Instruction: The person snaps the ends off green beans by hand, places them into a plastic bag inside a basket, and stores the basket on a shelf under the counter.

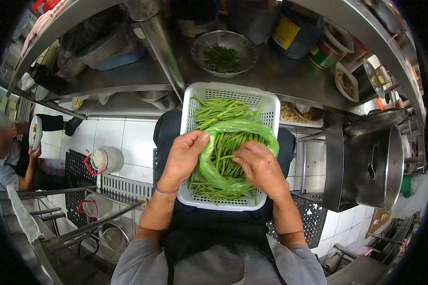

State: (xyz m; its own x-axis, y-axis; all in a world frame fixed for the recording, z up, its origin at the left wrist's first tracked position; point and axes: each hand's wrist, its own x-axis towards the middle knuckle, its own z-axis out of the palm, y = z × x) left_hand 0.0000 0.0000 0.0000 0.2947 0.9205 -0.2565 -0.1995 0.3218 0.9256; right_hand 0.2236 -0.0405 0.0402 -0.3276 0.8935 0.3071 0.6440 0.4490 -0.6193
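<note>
On my lap rests a white plastic basket (269, 102) with slotted walls, holding loose green beans (218, 110). A green plastic bag (235, 126), its mouth open and full of more green beans, lies on top of them. My left hand (188, 154) pinches the left edge of the bag between thumb and fingers. Over the right side of the bag's mouth, my right hand (261, 166) has its fingers closed on a green bean (227, 157) that points left. Its fingertips are partly hidden by the hand itself.
A steel bowl of chopped greens (222, 57) stands on the metal shelf ahead. To the right is a large steel pot (373, 168). A white bucket (106, 160) is on the tiled floor at left, near a seated person (9, 166) holding a plate (35, 133).
</note>
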